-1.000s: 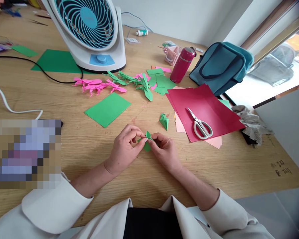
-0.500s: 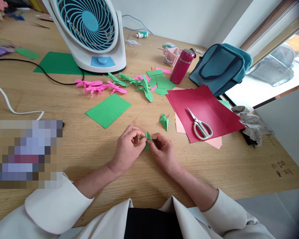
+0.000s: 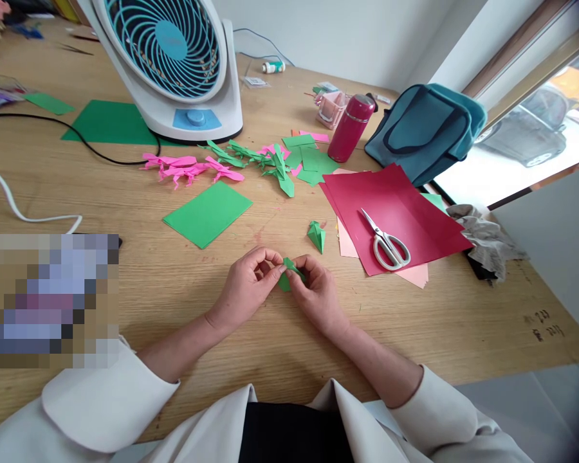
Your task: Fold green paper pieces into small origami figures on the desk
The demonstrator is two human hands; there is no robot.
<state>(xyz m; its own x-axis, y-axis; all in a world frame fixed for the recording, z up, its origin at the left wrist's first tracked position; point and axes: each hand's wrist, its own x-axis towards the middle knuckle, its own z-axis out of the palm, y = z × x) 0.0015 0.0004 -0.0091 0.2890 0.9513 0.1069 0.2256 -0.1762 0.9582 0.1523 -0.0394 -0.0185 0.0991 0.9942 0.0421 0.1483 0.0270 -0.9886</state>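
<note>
A small piece of folded green paper [image 3: 284,283] is pinched between my two hands, just above the table. My left hand [image 3: 253,281] grips its left side with thumb and index finger. On the other side, my right hand [image 3: 317,294] has thumb and curled fingers closed on the paper, hiding part of it. Another folded green paper piece [image 3: 316,237] lies on the table just beyond my right hand. Farther off to the left rests a flat green paper sheet [image 3: 207,214].
White-handled scissors [image 3: 388,247] lie on red paper sheets [image 3: 415,206] at the right. Pink folded figures [image 3: 188,168] and green folded figures [image 3: 277,168] sit before a fan [image 3: 197,119]. Behind are a red bottle [image 3: 351,128] and a teal bag [image 3: 424,132].
Between my fingertips the green paper has turned slightly, and its upright tip now looks lower and flatter. Both hands keep their pinch. The whole view has shifted a little.
</note>
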